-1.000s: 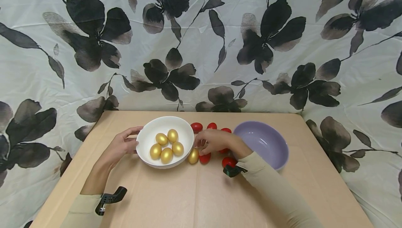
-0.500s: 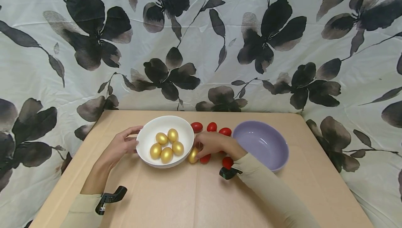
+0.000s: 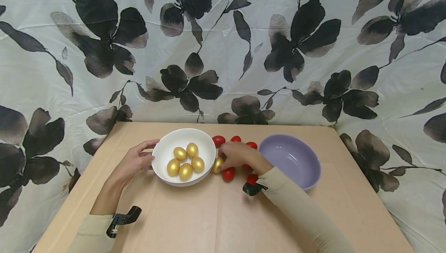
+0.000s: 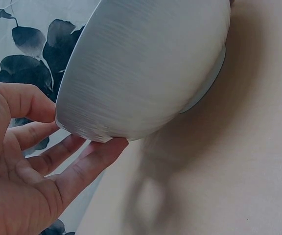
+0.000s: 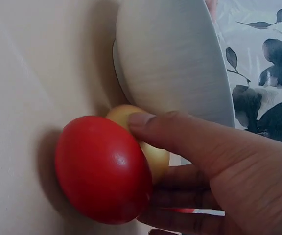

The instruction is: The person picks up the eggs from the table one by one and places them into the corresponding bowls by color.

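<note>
My left hand [image 3: 136, 160] touches the left side of a white bowl [image 3: 162, 175] with fairly straight, spread fingers. Its fingertips meet the bowl's outer wall [image 4: 146, 63] in the left wrist view. Several golden eggs [image 3: 185, 171] lie inside the bowl. Just right of the bowl, my right hand [image 3: 238, 155] pinches another golden egg [image 3: 217, 164] between thumb and fingers. A red egg [image 5: 102, 169] partly covers this golden egg in the right wrist view. Other red eggs [image 3: 218, 141] lie around the right hand, some partly hidden by it.
A purple bowl [image 3: 292, 160] stands to the right, partly behind the right forearm, with no eggs visible inside. The wooden table [image 3: 195, 218] ends at the back against a flower-patterned cloth [image 3: 237, 44].
My right hand has closed its fingers on the golden egg beside the white bowl, and that egg has shifted slightly up and to the right. The left hand stays at the bowl.
</note>
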The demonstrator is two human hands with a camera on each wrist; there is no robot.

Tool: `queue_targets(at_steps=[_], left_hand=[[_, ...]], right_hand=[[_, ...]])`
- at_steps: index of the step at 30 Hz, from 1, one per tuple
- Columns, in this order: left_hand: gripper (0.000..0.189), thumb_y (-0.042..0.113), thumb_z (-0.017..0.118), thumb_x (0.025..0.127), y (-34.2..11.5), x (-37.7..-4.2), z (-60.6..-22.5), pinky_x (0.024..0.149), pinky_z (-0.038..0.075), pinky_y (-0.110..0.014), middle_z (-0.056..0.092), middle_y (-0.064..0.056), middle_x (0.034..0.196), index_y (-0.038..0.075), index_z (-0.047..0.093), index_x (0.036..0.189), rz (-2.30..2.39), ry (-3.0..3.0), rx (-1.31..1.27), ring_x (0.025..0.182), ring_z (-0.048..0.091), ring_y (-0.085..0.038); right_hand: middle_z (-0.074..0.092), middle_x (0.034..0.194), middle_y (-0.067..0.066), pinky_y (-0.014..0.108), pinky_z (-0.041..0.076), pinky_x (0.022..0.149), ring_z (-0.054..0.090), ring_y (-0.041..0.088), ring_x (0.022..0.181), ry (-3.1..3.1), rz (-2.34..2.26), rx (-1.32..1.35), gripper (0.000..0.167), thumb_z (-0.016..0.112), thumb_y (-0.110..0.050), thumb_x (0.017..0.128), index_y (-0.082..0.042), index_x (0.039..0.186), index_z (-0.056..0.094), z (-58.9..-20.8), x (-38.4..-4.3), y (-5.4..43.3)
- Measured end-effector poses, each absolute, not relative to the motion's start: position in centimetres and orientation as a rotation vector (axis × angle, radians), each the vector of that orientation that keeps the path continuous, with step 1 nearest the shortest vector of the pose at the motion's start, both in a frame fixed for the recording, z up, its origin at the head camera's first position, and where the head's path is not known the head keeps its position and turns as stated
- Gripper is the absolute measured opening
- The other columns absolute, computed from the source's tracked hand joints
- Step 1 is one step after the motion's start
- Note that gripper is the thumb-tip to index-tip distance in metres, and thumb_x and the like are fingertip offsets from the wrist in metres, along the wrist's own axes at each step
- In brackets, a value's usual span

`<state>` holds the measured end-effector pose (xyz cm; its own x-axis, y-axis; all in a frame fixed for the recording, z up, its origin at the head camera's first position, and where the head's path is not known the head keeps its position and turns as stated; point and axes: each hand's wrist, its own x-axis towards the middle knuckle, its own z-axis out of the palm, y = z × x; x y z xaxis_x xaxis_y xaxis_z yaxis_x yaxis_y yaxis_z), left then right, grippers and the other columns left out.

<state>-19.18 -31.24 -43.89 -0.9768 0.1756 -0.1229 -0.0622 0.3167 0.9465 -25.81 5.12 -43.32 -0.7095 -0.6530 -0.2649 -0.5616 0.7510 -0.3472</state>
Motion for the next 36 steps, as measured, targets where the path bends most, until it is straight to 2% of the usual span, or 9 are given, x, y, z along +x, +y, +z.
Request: queue_targets(at_steps=[4, 7, 13, 20, 26, 36], left_hand=[[0.059, 0.001, 0.052, 0.098, -31.30, -19.22, -44.03, 0.082, 0.061, -0.041, 0.039, -0.024, 0.152, 0.007, 0.038, 0.155, 1.711, 2.386, 0.100, 0.124, 0.057, -0.043], [0.060, 0.002, 0.052, 0.098, -31.27, -19.23, -44.04, 0.082, 0.061, -0.041, 0.039, -0.024, 0.153, 0.007, 0.038, 0.155, 1.707, 2.389, 0.103, 0.125, 0.056, -0.044], [0.059, 0.002, 0.053, 0.097, -31.23, -19.18, -44.05, 0.082, 0.061, -0.042, 0.040, -0.024, 0.151, 0.006, 0.038, 0.155, 1.710, 2.388, 0.096, 0.126, 0.055, -0.044], [0.059, 0.002, 0.052, 0.098, -31.32, -19.15, -43.99, 0.082, 0.061, -0.041, 0.039, -0.024, 0.152, 0.007, 0.038, 0.155, 1.712, 2.387, 0.102, 0.125, 0.056, -0.043], [0.059, 0.002, 0.054, 0.098, -31.31, -19.15, -43.88, 0.082, 0.061, -0.041, 0.040, -0.024, 0.152, 0.008, 0.039, 0.155, 1.706, 2.396, 0.102, 0.124, 0.057, -0.043], [0.061, 0.001, 0.053, 0.097, -31.14, -19.00, -43.71, 0.080, 0.062, -0.041, 0.038, -0.026, 0.152, 0.005, 0.036, 0.156, 1.736, 2.369, 0.113, 0.127, 0.054, -0.046]], right_hand=[[0.066, 0.093, -0.007, 0.025, 0.052, 0.075, 0.058, 0.014, 0.086, 2.548, -0.421, -0.931, 0.046, 0.085, -0.041, 0.082, -0.018, 0.120, 0.072, -43.45, -26.00, 5.06], [0.066, 0.100, -0.005, 0.025, 0.052, 0.081, 0.058, 0.014, 0.091, 2.502, -0.492, -0.942, 0.047, 0.085, -0.035, 0.083, -0.017, 0.123, 0.070, -43.56, -26.16, 5.04], [0.069, 0.104, 0.000, 0.027, 0.052, 0.083, 0.057, 0.016, 0.091, 2.495, -0.463, -0.980, 0.042, 0.083, -0.029, 0.085, -0.016, 0.123, 0.072, -43.33, -26.36, 5.27], [0.069, 0.106, 0.001, 0.031, 0.053, 0.089, 0.058, 0.018, 0.094, 2.482, -0.490, -0.974, 0.034, 0.082, -0.023, 0.087, -0.010, 0.117, 0.072, -42.92, -26.36, 5.57], [0.069, 0.105, -0.003, 0.031, 0.053, 0.091, 0.058, 0.017, 0.096, 2.446, -0.519, -0.940, 0.034, 0.081, -0.022, 0.088, -0.013, 0.120, 0.072, -43.03, -26.55, 5.53], [0.071, 0.105, -0.003, 0.030, 0.053, 0.089, 0.060, 0.015, 0.095, 2.455, -0.529, -0.997, 0.029, 0.082, -0.021, 0.086, -0.014, 0.113, 0.074, -42.97, -26.85, 6.04]])
